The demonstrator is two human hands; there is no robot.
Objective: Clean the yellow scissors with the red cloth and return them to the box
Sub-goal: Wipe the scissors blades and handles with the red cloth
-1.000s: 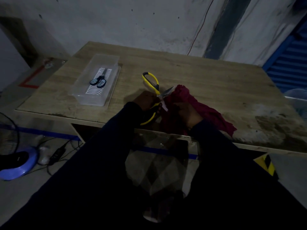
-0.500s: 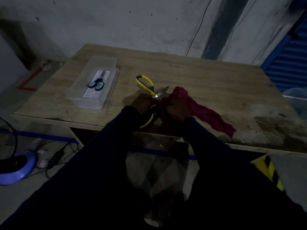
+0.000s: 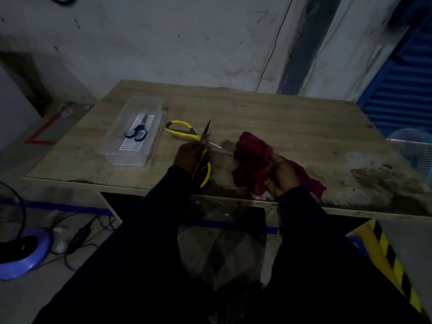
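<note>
The person's left hand (image 3: pixel 189 157) is clenched round the yellow-handled metal scissors (image 3: pixel 206 134), with the fingers wrapped about the handle that points back toward the body. Its dark sleeve reaches in from the lower middle of the view. The right hand (image 3: pixel 283 177) is to the right of it, fingers curled into a bunched red cloth (image 3: pixel 253 155) and holding it up in front of the blades. Both hands are over the near part of the wooden surface (image 3: pixel 292 127), close to its front edge.

The scissors are spread wide open. One yellow loop stretches away to the upper left, toward the box, and the other loop curves down under the left hand. One blade stands up and away from the person, while the other lies roughly level and points right, its tip meeting the edge of the cloth. Whether any part of the scissors rests on the surface cannot be told in the dim light. The cloth is crumpled into a lump at its top, and a loose tail trails past the right wrist onto the surface.

A clear rectangular plastic box (image 3: pixel 111 142) lies open on the left part of the surface, just beside the far yellow loop. In it is a white liner with dark wavy lines (image 3: pixel 138 146), and on that liner lies a small pair of blue-handled scissors (image 3: pixel 136 134), its handles toward the person.
</note>
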